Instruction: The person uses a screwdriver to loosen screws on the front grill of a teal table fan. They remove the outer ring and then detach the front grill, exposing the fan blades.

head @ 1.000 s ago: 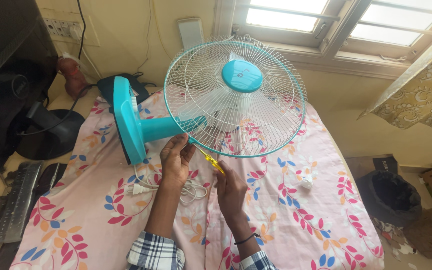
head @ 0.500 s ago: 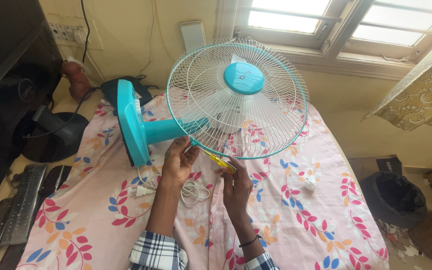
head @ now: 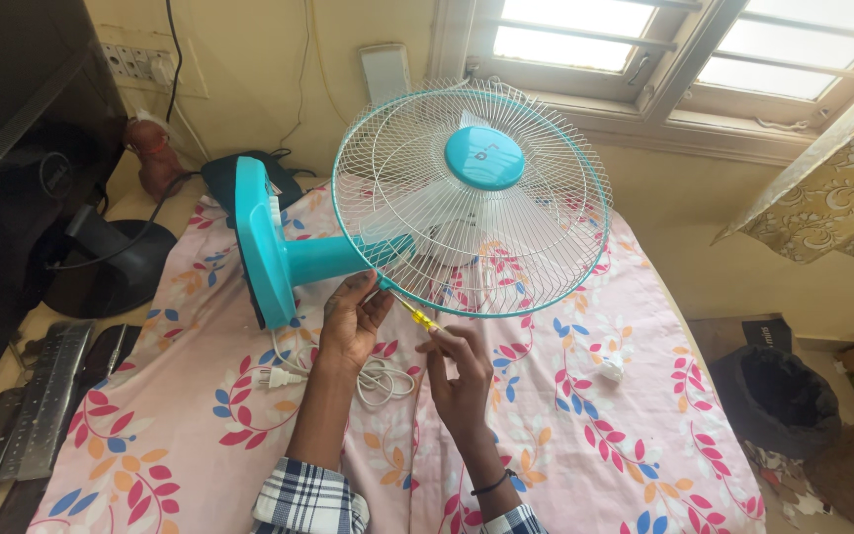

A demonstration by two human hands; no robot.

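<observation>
A turquoise table fan lies on its side on a pink floral sheet [head: 585, 415]. Its white wire grille [head: 471, 198] with a turquoise rim faces me, and its round base [head: 257, 242] points left. My left hand [head: 353, 316] cups the grille's lower rim where the fan's neck meets it. My right hand [head: 462, 371] grips a yellow-handled screwdriver [head: 415, 314], whose tip is at the rim beside my left fingers. The fan's white cord and plug [head: 279, 376] lie coiled under my left forearm.
A monitor stand [head: 101, 257], a keyboard [head: 46, 396] and remotes lie at the left edge. A crumpled white scrap [head: 613, 366] rests on the sheet. A dark bin [head: 778, 396] and cardboard boxes stand on the floor at right, under the window.
My right hand has turned on the screwdriver, moving slightly down and left along its handle. My left hand stays on the grille rim. The fan has not moved.
</observation>
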